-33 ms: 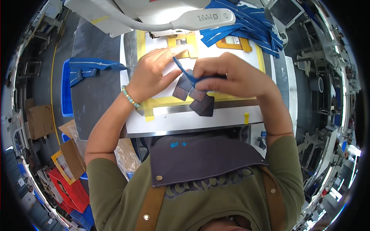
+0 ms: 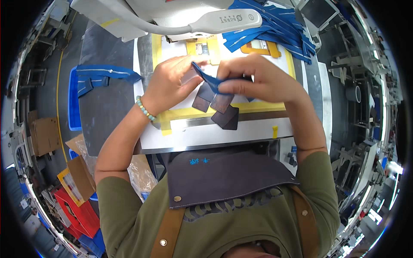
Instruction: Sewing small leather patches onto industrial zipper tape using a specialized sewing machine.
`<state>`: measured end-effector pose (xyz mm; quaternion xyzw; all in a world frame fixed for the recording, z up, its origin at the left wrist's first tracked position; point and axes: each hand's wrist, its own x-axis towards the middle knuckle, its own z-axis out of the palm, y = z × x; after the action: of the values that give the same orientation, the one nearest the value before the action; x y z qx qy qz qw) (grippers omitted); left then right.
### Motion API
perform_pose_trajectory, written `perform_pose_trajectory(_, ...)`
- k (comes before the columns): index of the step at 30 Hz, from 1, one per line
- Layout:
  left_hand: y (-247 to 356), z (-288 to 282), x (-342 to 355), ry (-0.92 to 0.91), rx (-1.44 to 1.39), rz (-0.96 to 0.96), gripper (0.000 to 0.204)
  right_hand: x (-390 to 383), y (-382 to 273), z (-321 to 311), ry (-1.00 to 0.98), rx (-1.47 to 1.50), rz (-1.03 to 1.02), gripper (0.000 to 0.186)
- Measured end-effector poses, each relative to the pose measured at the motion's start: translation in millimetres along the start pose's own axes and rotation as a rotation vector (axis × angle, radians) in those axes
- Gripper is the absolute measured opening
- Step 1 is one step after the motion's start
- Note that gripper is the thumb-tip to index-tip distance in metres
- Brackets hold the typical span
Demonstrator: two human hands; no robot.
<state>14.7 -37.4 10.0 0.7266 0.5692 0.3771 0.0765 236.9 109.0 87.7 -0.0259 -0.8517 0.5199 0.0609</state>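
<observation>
Wearing a dark apron (image 2: 228,176) over a green shirt (image 2: 241,223), we work with both forearms above a white table (image 2: 202,136). A small yellow tab (image 2: 275,132) sits on its near edge, at the right. Just beyond, yellow tape (image 2: 183,114) runs across the surface, and some dark squares (image 2: 226,119) lie overlapping in the middle.

Above these squares is our blue strip (image 2: 210,80), between our two hands. Our right hand (image 2: 260,79) pinches it between thumb and forefinger, and more blue cloth shows beneath that palm. Our left hand (image 2: 174,81) is curved, thumb and fingers apart, around the strip's far left end; we cannot tell whether it touches the cloth. A beaded bracelet (image 2: 145,109) circles the left wrist.

To the left, a blue bin (image 2: 74,103) stands beside the table, with a zippered strip (image 2: 124,74) reaching from it to the right. Farther off, at the right, we have a yellow frame (image 2: 274,50) and a heap of blue strips (image 2: 275,32). A pale lamp (image 2: 226,21) hangs at the far middle, before a white machine (image 2: 176,9).
</observation>
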Motion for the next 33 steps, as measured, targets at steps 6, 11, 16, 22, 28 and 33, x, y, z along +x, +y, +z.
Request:
perform_pose_trajectory(6, -9, -3, 8, 0.063, 0.0, -0.036, 0.02, 0, 44, -4, 0.295, -0.364, 0.105, 0.013)
perform_pose_trajectory(11, -17, 0, 3, 0.248, 0.079, 0.068, 0.021, -2, 40, -1, 0.328, -0.713, -0.394, 0.016)
perform_pose_trajectory(16, -13, 4, 9, 0.343, -0.127, 0.028, 0.036, 0, 40, 19, 0.325, -0.803, -0.573, 0.03)
perform_pose_trajectory(22, -7, 2, 6, 0.312, 0.053, 0.1, 0.037, -1, 49, 25, 0.262, -0.836, -0.472, 0.039)
perform_pose_trajectory(28, -14, -6, 7, 0.241, 0.054, -0.048, 0.035, -5, 50, 5, 0.299, -1.115, -0.406, 0.04)
perform_pose_trajectory(33, -16, -11, 7, 0.191, 0.008, -0.031, 0.039, -2, 50, 6, 0.293, -1.11, -0.393, 0.039)
